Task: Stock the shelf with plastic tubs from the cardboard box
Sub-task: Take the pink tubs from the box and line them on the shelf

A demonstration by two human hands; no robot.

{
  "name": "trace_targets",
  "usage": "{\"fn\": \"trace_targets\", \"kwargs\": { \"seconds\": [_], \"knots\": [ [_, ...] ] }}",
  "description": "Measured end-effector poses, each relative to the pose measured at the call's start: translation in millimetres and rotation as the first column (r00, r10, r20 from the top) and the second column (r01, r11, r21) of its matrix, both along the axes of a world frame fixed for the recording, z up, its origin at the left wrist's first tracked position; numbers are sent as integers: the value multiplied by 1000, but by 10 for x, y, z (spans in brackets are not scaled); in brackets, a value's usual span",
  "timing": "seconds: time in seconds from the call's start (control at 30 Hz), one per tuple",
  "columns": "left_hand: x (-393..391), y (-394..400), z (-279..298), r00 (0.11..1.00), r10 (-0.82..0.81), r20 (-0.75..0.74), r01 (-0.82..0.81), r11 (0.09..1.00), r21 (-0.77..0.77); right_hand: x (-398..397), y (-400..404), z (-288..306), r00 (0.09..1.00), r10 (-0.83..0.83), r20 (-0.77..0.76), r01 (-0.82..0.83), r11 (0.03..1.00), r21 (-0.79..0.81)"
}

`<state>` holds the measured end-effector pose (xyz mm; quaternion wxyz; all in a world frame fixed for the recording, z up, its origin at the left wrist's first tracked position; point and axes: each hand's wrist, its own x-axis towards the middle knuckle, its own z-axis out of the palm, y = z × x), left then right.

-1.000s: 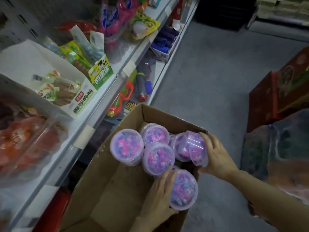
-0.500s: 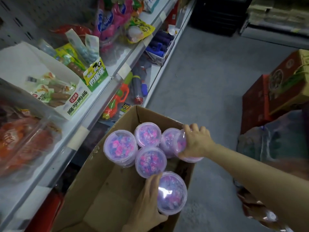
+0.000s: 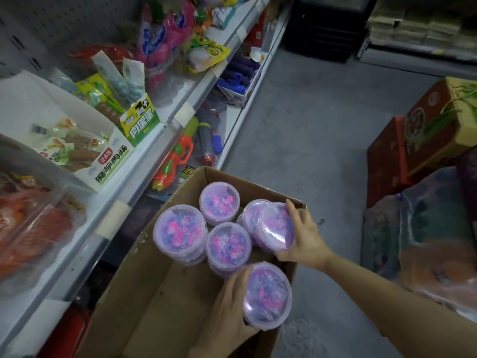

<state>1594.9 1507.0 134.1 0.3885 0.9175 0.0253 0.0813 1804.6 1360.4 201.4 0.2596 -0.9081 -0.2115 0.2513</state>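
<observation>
Both hands were down in the open brown cardboard box. The left hand was wrapped round the side of the nearest round clear-lidded purple plastic tub of pink and blue pieces, fingers curled up over its rim, the tub lying to the right of that palm. The right hand clasped a second purple tub from its right side, thumb low and fingertips over the top edge, that tub sitting to the left of the hand and tipped, its lid angled up and toward the camera. The near tub stood closer to upright, short axis pointing up. Three more lidded tubs stood just left of the right hand, packed touching one another. The white metal shelf lay to the left of both hands and higher; the left hand looked the nearer to it, so that tub probably goes up first.
</observation>
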Motion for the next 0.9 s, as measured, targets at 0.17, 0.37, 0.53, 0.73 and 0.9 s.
{"fn": "trace_targets", "kwargs": {
  "seconds": [0.17, 0.37, 0.53, 0.73, 0.9],
  "knots": [
    [-51, 154, 509, 948, 241, -208, -307, 865, -397, -19, -119, 419, 985, -103, -138, 118, 987, 105],
    [64, 637, 1433, 916, 376, -139, -363, 632, -685, -4, -116, 1311, 991, -35, -127, 56, 985, 164],
    [278, 550, 2334, 930, 342, -135, -300, 494, -816, -87, 0, 2138, 984, -91, -154, 140, 928, 346],
    [493, 404, 3302, 940, 329, -93, -217, 364, -906, -146, 0, 3049, 956, -172, -239, 284, 750, 597],
    [615, 225, 4152, 923, 385, -18, -172, 369, -913, -94, -112, 3797, 954, -78, -288, 274, 613, 741]
  ]
}}
